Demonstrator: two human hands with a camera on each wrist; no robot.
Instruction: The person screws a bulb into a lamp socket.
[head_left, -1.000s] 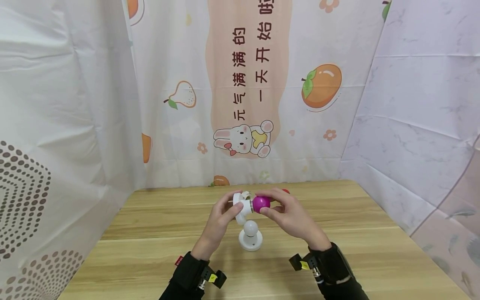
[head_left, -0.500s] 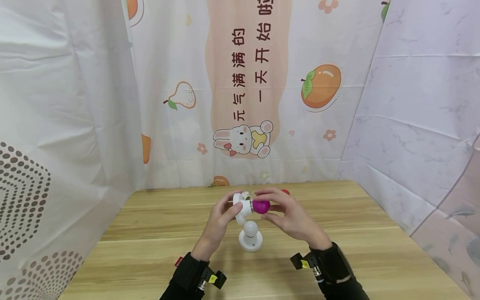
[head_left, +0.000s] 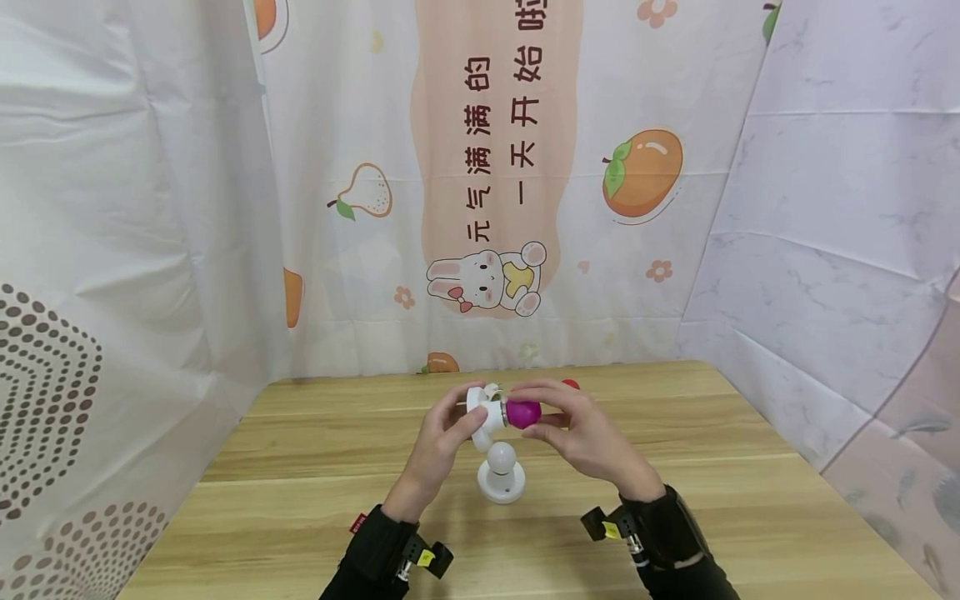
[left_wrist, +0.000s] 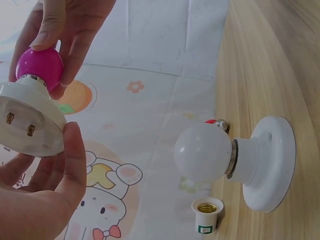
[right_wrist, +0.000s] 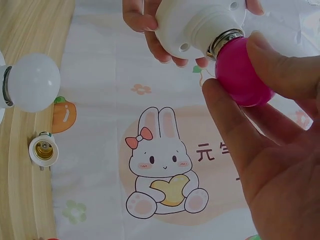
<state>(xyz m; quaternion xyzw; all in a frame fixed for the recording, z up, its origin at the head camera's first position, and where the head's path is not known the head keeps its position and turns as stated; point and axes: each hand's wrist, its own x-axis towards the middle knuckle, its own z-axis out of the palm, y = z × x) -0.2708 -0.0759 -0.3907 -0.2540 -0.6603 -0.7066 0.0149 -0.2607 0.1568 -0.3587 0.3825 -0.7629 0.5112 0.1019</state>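
My left hand [head_left: 441, 433] grips the rim of a round white lamp holder [right_wrist: 200, 22], its base turned left and two brass contacts showing in the left wrist view. A magenta light bulb [right_wrist: 242, 72] sits in that holder, a strip of its metal cap visible at the socket's mouth. Around the bulb, the thumb and fingers of my right hand [head_left: 588, 433] hold it from above and below. Below both hands, a white bulb [left_wrist: 202, 152] stands upright in a second white lamp holder [left_wrist: 272, 165] on the table.
Behind the held pieces, a small white socket [left_wrist: 206, 220] with a brass-coloured threaded inside stands on the wooden table [head_left: 330, 500]. Farther back lies a red bulb [head_left: 571, 384], partly hidden by my right hand. Printed curtains [head_left: 337, 275] enclose the back and sides.
My right hand's fingers have shifted around the magenta bulb, thumb and fingertips loosening and closing in again. My left hand and the lamp holder stay nearly still.
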